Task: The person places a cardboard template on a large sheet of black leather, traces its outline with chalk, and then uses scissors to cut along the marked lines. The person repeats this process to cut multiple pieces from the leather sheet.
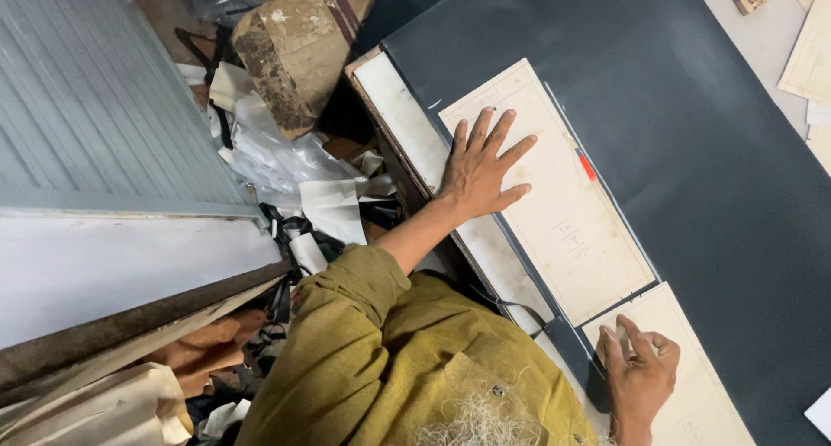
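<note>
A long cream card [563, 230] lies on a dark navy sheet [692, 152] spread over the table. My left hand [480, 169] rests flat on the card's upper part, palm down and fingers spread. A small red object [587, 166] sits at the card's right edge, just right of my fingers. A second cream card [701, 385] lies lower down in line with the first. My right hand [640, 377] presses on this card's left edge with bent fingers, and I see nothing held in it. My olive sleeve [363, 290] runs up to the left hand.
A white-topped table edge [407, 117] borders the sheet on the left. Beyond it lie a worn cardboard box [294, 48], white paper scraps [294, 169] and a corrugated grey panel [95, 91]. More cream cards [809, 57] lie at the top right.
</note>
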